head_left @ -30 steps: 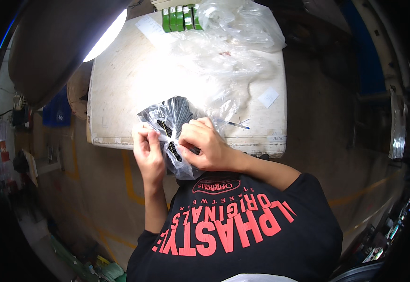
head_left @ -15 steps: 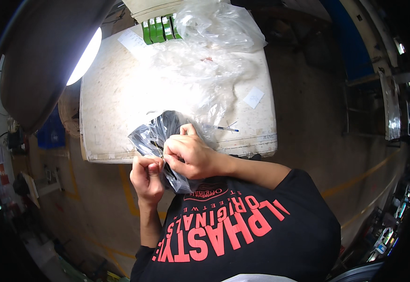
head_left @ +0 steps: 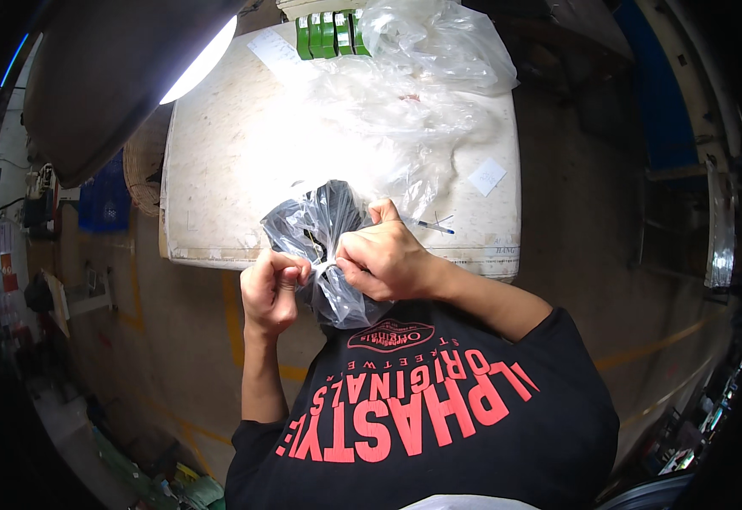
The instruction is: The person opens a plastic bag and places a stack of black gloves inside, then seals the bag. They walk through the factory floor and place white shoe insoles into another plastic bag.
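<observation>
A clear plastic bag [head_left: 335, 208] with dark contents, too wrapped up to name, lies at the near edge of the table. Its plastic is gathered into a tight white twist between my hands. My left hand [head_left: 272, 291] is closed on one end of that gathered plastic, thumb pressed against the curled fingers. On the other side, my right hand [head_left: 390, 258] pinches the plastic with its fingers bent. Part of the bag bulges out below the twist, close to my shirt. What lies inside my fingertips is hidden.
The white worktable [head_left: 218, 195] is brightly lit by a lamp [head_left: 205, 64] at upper left. Loose clear plastic bags [head_left: 439, 51] spread over its far side beside green rolls [head_left: 330, 36]. A pen [head_left: 435, 227] and a paper slip [head_left: 487, 176] lie on the right.
My hands have drawn apart sideways, and the plastic between them is now pulled into a tight white twist. The whole view has shifted slightly.
</observation>
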